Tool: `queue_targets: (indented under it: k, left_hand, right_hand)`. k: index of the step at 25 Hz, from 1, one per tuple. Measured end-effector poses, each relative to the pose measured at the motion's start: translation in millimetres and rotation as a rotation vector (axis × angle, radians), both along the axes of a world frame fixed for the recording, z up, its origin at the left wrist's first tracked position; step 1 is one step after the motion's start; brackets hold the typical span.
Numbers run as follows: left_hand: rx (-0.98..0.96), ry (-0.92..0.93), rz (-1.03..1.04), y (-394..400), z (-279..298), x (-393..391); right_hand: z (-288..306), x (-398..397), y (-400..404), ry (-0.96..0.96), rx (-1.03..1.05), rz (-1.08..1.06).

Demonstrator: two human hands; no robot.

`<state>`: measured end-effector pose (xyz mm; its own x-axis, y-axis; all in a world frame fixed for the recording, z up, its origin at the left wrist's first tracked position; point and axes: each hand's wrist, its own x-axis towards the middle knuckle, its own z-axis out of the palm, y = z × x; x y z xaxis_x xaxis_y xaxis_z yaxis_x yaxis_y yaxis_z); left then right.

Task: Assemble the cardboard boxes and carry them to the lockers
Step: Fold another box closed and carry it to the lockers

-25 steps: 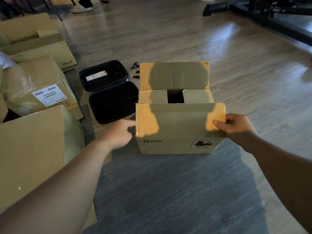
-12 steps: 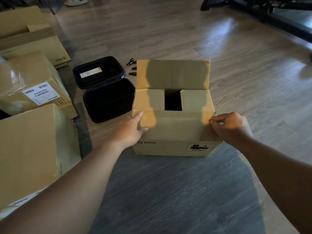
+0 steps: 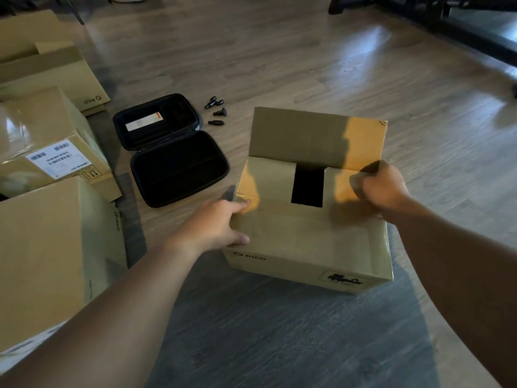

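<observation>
cardboard box (image 3: 307, 236) on the floor at centre, near flap folded down, far flap (image 3: 316, 138) upright at 12 o'clock, dark gap between the side flaps. left hand (image 3: 221, 228) flat against the 9 o'clock corner, fingers straight; right hand (image 3: 380, 186) curled at 3 o'clock, blurred, grip hard to tell. likely to spring open if released early. open black case (image 3: 170, 149) close at 10 o'clock, more boxes (image 3: 53, 247) beyond.

Open black case (image 3: 170, 152) beside three black fittings (image 3: 216, 112).
</observation>
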<state>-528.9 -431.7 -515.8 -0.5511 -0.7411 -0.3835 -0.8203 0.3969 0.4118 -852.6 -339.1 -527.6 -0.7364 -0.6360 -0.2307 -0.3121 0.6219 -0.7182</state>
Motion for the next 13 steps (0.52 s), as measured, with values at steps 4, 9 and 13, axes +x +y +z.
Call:
queue_targets:
  k: [4, 9, 13]
  left_hand:
    - [0.038, 0.016, 0.037, 10.0, -9.3, -10.1]
    - [-0.009, -0.043, 0.044, 12.7, -11.6, -23.7]
    - [-0.048, 0.0, 0.062, 17.6, -12.3, -30.3]
  right_hand:
    - [0.1, -3.8, 2.5, -0.18, -0.254, -0.046]
    - [5.9, -3.0, 18.4, -0.361, -0.441, -0.085]
    - [-5.5, -0.6, 42.2, -0.235, -0.284, -0.05]
